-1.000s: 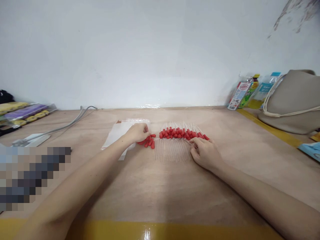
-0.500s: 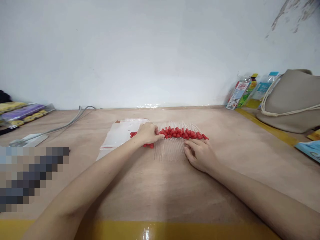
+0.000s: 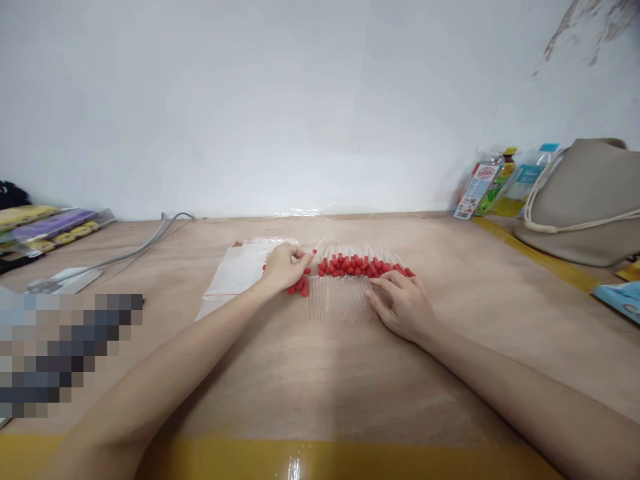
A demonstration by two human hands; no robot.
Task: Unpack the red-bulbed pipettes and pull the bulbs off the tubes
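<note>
My left hand point(image 3: 287, 267) pinches a thin dropper point(image 3: 315, 251) by its red bulb, its clear tip pointing up and away. Below and beside that hand lies a small pile of loose red bulbs point(image 3: 299, 288), partly covered by it. To its right runs a row of red-bulbed droppers point(image 3: 353, 265), their clear tubes facing the wall. Nearer to me lies a row of bare clear tubes point(image 3: 340, 298). At the right end of both rows rests my right hand point(image 3: 400, 300), fingers loosely bent and apart, with nothing visible held in them.
A white plastic bag point(image 3: 237, 270) lies left of the droppers. Further left are a grey cable point(image 3: 135, 248) and colourful packets point(image 3: 55, 227). Bottles point(image 3: 525, 183) and a beige bag point(image 3: 585, 203) stand at the right. Yellow tape point(image 3: 320, 457) lines the near edge.
My left hand has drawn back left from the row's left end, with a single dropper now showing in its fingertips. My right hand has barely moved.
</note>
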